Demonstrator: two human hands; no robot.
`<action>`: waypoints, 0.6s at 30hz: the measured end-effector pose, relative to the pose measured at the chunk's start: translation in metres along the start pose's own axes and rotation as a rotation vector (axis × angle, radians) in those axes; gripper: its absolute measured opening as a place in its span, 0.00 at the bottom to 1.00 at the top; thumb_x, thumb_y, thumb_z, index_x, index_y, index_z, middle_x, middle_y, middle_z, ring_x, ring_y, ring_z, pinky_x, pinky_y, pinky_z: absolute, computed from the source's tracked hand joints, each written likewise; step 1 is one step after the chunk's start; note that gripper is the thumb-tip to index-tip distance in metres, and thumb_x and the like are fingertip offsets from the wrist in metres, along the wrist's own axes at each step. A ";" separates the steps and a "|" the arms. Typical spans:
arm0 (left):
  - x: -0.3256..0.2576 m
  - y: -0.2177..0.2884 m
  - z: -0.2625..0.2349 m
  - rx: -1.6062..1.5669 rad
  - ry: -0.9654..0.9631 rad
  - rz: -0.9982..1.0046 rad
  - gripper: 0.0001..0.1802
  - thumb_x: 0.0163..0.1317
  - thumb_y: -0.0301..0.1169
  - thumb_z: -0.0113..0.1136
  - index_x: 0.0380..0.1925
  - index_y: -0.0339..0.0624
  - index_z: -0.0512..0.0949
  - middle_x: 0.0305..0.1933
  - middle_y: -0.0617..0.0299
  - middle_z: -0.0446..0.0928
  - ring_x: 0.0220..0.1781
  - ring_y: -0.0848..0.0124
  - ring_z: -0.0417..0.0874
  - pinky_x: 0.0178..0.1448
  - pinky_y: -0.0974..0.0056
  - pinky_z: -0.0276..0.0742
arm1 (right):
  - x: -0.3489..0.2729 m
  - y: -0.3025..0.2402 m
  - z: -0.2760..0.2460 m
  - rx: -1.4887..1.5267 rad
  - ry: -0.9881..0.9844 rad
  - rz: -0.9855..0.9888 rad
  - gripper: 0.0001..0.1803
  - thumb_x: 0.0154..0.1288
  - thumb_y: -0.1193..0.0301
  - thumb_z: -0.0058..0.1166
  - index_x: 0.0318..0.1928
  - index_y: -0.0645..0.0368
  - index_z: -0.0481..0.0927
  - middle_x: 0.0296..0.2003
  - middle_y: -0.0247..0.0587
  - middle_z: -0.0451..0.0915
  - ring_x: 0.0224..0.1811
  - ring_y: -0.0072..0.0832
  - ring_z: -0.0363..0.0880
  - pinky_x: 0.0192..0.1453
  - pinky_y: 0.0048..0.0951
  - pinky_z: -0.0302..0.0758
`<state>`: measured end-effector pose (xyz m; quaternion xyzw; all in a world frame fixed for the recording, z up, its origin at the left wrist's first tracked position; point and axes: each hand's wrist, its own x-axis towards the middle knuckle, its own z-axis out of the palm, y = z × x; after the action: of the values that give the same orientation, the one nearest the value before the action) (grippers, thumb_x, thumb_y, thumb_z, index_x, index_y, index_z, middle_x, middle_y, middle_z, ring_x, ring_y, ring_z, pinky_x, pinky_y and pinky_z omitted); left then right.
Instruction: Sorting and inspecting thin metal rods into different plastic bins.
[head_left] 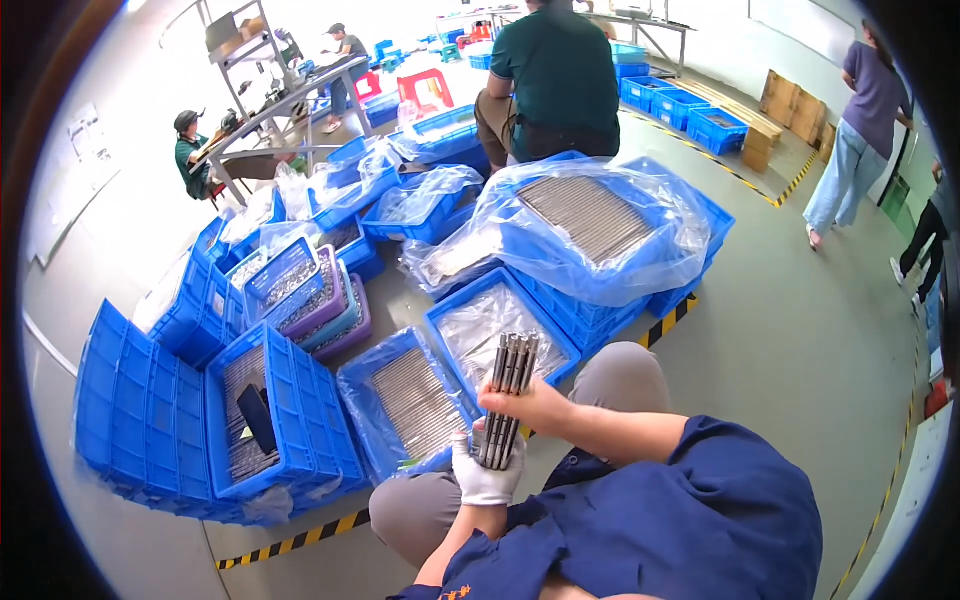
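Observation:
A bundle of several slim metal rods (515, 362) stands nearly upright in front of me, held in both hands. My left hand (488, 476), in a white glove, is wrapped round the lower part of the bundle. Higher up, my bare right hand (535, 408) closes on the same rods, its thumb across them. Just left of my hands, a blue crate (357, 418) lined with clear plastic holds rows of similar metal rods (415, 392). Behind the bundle sits another blue crate (551, 320) with crumpled clear plastic inside.
Stacked blue crates (140, 410) stand at left; a dark flat object (257, 418) lies on rods in one. Purple and teal baskets (361, 312) hold small parts. A plastic-covered crate stack (570, 305) rises ahead. A seated person (556, 85) is beyond; another (858, 125) stands at right.

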<state>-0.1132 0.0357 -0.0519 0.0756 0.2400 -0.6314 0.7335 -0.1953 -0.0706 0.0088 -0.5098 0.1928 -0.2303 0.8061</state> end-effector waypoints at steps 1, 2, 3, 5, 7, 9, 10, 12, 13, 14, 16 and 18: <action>0.002 0.003 0.002 0.036 0.042 0.094 0.24 0.57 0.52 0.43 0.36 0.44 0.75 0.36 0.56 0.77 0.35 0.57 0.78 0.42 0.53 0.75 | 0.004 0.008 0.001 -0.017 -0.017 -0.048 0.07 0.56 0.69 0.54 0.33 0.58 0.73 0.26 0.28 0.72 0.31 0.16 0.71 0.38 0.21 0.69; 0.003 0.011 0.002 0.152 0.071 0.094 0.23 0.56 0.51 0.44 0.36 0.43 0.75 0.35 0.56 0.77 0.35 0.58 0.77 0.41 0.54 0.75 | 0.009 0.015 0.002 -0.033 -0.030 -0.097 0.07 0.56 0.69 0.54 0.32 0.59 0.73 0.26 0.27 0.72 0.31 0.16 0.71 0.38 0.22 0.69; 0.004 0.016 0.006 0.268 0.103 0.080 0.23 0.56 0.50 0.44 0.37 0.42 0.74 0.35 0.56 0.77 0.36 0.59 0.77 0.40 0.55 0.74 | 0.014 0.008 0.001 -0.115 -0.009 -0.086 0.07 0.56 0.69 0.54 0.33 0.58 0.73 0.27 0.28 0.72 0.32 0.15 0.70 0.38 0.22 0.69; -0.009 0.019 0.015 0.423 -0.199 -0.130 0.26 0.54 0.47 0.52 0.46 0.39 0.69 0.43 0.52 0.73 0.41 0.63 0.74 0.44 0.59 0.72 | 0.027 -0.001 0.000 0.023 -0.100 0.008 0.09 0.55 0.67 0.54 0.34 0.57 0.72 0.27 0.27 0.70 0.30 0.16 0.68 0.36 0.20 0.66; -0.019 0.016 0.038 0.600 -0.399 -0.312 0.27 0.53 0.47 0.54 0.47 0.40 0.69 0.39 0.56 0.73 0.33 0.67 0.73 0.37 0.64 0.69 | 0.039 -0.010 -0.007 0.043 -0.213 0.194 0.10 0.55 0.65 0.54 0.33 0.56 0.72 0.26 0.27 0.68 0.29 0.16 0.65 0.36 0.20 0.64; -0.011 0.010 0.059 0.802 -0.495 -0.454 0.24 0.52 0.44 0.57 0.45 0.42 0.69 0.25 0.65 0.66 0.23 0.74 0.65 0.28 0.69 0.59 | 0.048 -0.011 -0.012 0.111 -0.352 0.115 0.13 0.54 0.62 0.54 0.34 0.58 0.72 0.29 0.30 0.69 0.32 0.17 0.66 0.37 0.21 0.64; -0.002 0.009 0.063 0.877 -0.498 -0.515 0.21 0.52 0.41 0.57 0.43 0.42 0.69 0.20 0.68 0.61 0.20 0.75 0.62 0.26 0.69 0.57 | 0.044 -0.026 -0.012 0.034 -0.362 0.100 0.18 0.52 0.58 0.56 0.36 0.59 0.71 0.31 0.32 0.69 0.34 0.18 0.66 0.39 0.22 0.65; 0.003 0.021 0.065 0.998 -0.280 -0.353 0.08 0.52 0.30 0.52 0.32 0.43 0.68 0.15 0.71 0.53 0.14 0.78 0.53 0.19 0.71 0.50 | 0.057 -0.029 -0.005 -0.137 -0.239 0.059 0.22 0.52 0.53 0.55 0.37 0.59 0.71 0.31 0.32 0.70 0.35 0.19 0.66 0.40 0.22 0.64; -0.002 0.032 0.068 1.003 -0.211 -0.221 0.07 0.53 0.30 0.51 0.32 0.43 0.68 0.14 0.72 0.52 0.12 0.79 0.51 0.17 0.72 0.48 | 0.068 -0.027 -0.002 -0.326 -0.128 0.021 0.24 0.54 0.49 0.51 0.37 0.58 0.71 0.29 0.31 0.69 0.28 0.17 0.66 0.33 0.20 0.64; -0.004 0.037 0.077 1.083 -0.148 -0.137 0.08 0.56 0.33 0.51 0.33 0.42 0.68 0.13 0.72 0.52 0.11 0.79 0.51 0.16 0.72 0.48 | 0.091 -0.017 -0.013 -0.090 -0.159 0.099 0.24 0.56 0.47 0.47 0.37 0.57 0.70 0.25 0.29 0.65 0.20 0.15 0.60 0.22 0.19 0.59; 0.011 0.065 0.074 1.134 -0.158 -0.072 0.11 0.59 0.37 0.50 0.36 0.42 0.68 0.13 0.72 0.53 0.11 0.80 0.52 0.15 0.72 0.47 | 0.110 -0.022 -0.033 0.217 0.088 0.094 0.24 0.56 0.47 0.48 0.36 0.56 0.69 0.19 0.26 0.58 0.17 0.15 0.55 0.17 0.17 0.53; 0.025 0.072 0.076 1.272 -0.194 0.098 0.13 0.62 0.39 0.45 0.40 0.41 0.68 0.13 0.73 0.51 0.10 0.80 0.51 0.13 0.72 0.46 | 0.120 -0.027 -0.059 0.289 0.223 0.143 0.16 0.56 0.60 0.51 0.39 0.57 0.67 0.20 0.28 0.58 0.17 0.16 0.55 0.16 0.18 0.55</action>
<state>-0.0223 -0.0044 -0.0100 0.4491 -0.2524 -0.6201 0.5917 -0.1337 -0.1918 0.0002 -0.3452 0.2815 -0.2526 0.8589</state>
